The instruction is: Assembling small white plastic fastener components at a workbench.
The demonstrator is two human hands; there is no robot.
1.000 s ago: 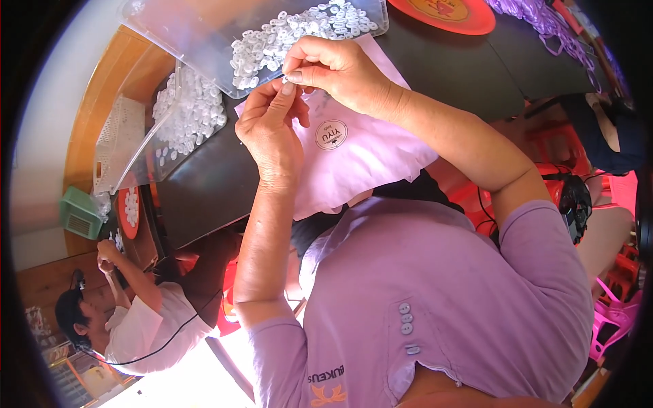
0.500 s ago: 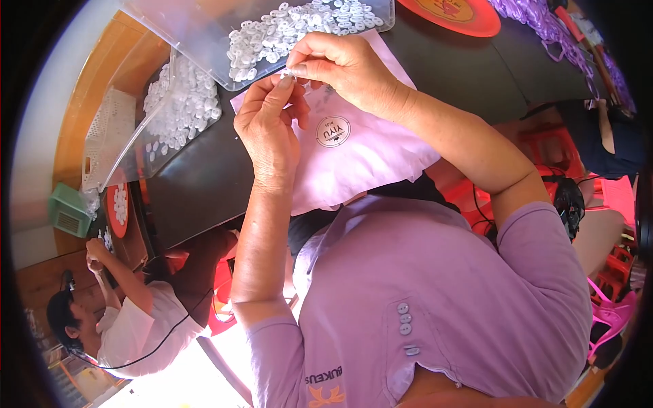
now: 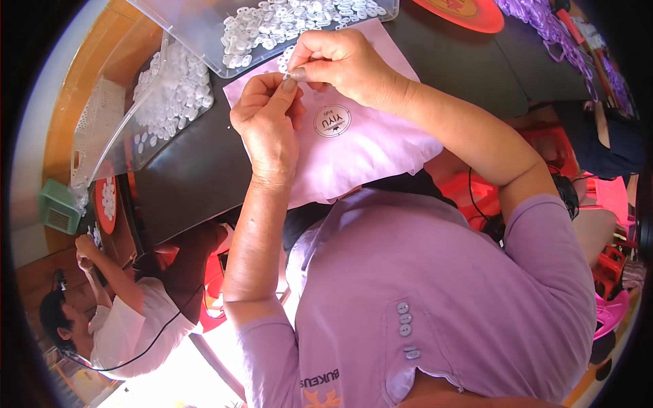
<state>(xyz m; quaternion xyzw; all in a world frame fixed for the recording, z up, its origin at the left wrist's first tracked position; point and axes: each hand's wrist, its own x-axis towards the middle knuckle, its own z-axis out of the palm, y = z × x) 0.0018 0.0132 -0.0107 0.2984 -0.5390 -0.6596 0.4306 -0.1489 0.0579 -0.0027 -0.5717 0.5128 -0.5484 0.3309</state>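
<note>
Over a pink cloth (image 3: 381,139) with a round printed badge, both hands meet fingertip to fingertip. My left hand (image 3: 269,129) pinches with thumb and forefinger, the other fingers curled in. Against it, my right hand (image 3: 354,71) is closed in a pinch from the right. Small white plastic oval links (image 3: 286,60) show just beyond the fingertips; the part between the fingers is mostly hidden. Right behind the hands stands a clear plastic bin (image 3: 197,47) with a heap of similar white links (image 3: 289,27).
More white links (image 3: 173,95) fill a second clear container at the left. A red plate (image 3: 469,15) and purple strands (image 3: 544,34) lie on the dark table (image 3: 204,177). At left, a co-worker (image 3: 139,319) sits near a green basket (image 3: 59,206). Red stools (image 3: 554,146) stand at right.
The whole view has shifted slightly. My hands stay pinched together, and more of the white links now shows beyond the fingertips.
</note>
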